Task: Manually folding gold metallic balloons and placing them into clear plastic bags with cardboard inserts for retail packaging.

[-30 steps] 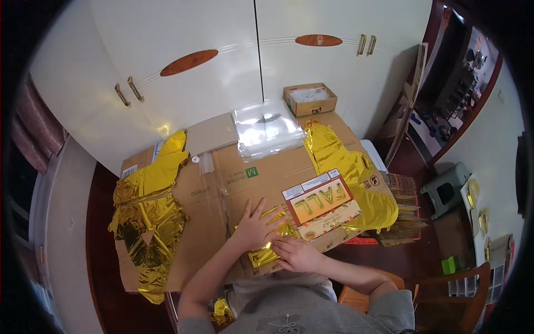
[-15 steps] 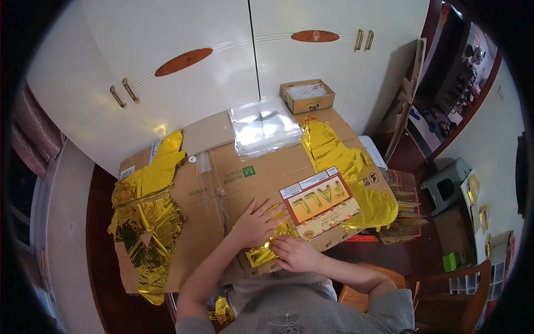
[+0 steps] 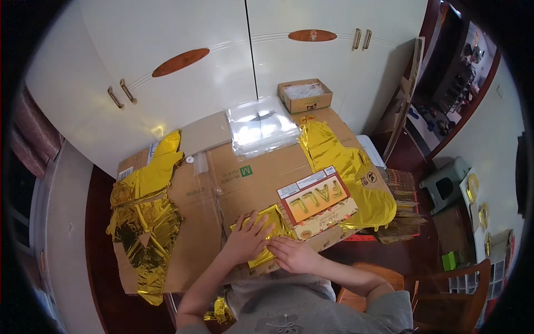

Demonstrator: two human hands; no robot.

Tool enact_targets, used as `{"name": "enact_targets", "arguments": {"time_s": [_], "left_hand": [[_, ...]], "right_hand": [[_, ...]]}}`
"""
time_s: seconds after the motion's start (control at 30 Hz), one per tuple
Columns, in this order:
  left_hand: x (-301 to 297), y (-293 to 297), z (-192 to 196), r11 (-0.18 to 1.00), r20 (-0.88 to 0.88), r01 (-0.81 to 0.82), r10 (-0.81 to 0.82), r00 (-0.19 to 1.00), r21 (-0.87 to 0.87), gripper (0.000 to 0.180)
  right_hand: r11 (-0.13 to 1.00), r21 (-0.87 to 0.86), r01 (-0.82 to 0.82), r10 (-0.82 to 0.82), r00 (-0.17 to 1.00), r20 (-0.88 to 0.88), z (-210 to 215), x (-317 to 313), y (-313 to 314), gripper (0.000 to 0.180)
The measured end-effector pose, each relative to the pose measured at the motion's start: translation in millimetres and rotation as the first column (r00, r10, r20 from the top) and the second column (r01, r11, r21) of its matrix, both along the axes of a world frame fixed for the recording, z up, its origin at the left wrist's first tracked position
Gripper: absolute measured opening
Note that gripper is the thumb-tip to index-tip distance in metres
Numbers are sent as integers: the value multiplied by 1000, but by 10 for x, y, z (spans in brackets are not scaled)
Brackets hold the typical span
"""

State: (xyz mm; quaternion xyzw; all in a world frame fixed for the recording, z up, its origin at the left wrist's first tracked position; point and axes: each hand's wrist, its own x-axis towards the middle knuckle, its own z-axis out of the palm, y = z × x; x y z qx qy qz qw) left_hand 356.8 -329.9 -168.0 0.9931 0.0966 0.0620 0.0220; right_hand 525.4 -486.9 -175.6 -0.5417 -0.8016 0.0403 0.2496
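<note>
A folded piece of gold foil (image 3: pixel 280 224) lies at the near edge of the cardboard-covered table. My left hand (image 3: pixel 247 240) rests flat across its left part, fingers spread. From the right, my right hand (image 3: pixel 295 255) presses down on its near side with fingers stretched out side by side. Both hands touch the foil, and their fingertips are close together. Part of the foil is hidden under them. Just right of it lies a printed card (image 3: pixel 317 202) with a picture of gold balloon letters.
Flat gold foil balloons lie at the right (image 3: pixel 334 147) and left (image 3: pixel 150 214) of the cardboard (image 3: pixel 245 195). Clear plastic bags (image 3: pixel 261 125) are stacked at the back, beside an open cardboard box (image 3: pixel 306 97). White cabinet doors (image 3: pixel 183 28) stand behind; a wooden chair (image 3: pixel 445 303) is near right.
My left hand has slid left and slightly nearer, uncovering more of the foil's far part. The right hand has barely moved and stays on the foil.
</note>
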Motion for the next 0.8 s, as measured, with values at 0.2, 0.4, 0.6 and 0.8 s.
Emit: {"name": "enact_targets", "arguments": {"time_s": [0.2,0.4,0.6,0.8], "left_hand": [[-278,-288,191,993,-85,-40,31,996,-113,76],[-557,-602,242,1000,-180,14,-16,983,-13,81],[-746,-691,-14,997,74,73,-74,994,22,55],[-702,-679,61,965,331,106,-22,943,-240,40]], "right_hand": [[999,-27,-35,35,999,1,150,-24,-48,48],[996,44,-84,78,990,117,94,-124,-170,49],[983,138,-120,93,978,185,72,-156,-211,41],[988,52,-143,133,978,160,358,-127,-176,27]]}}
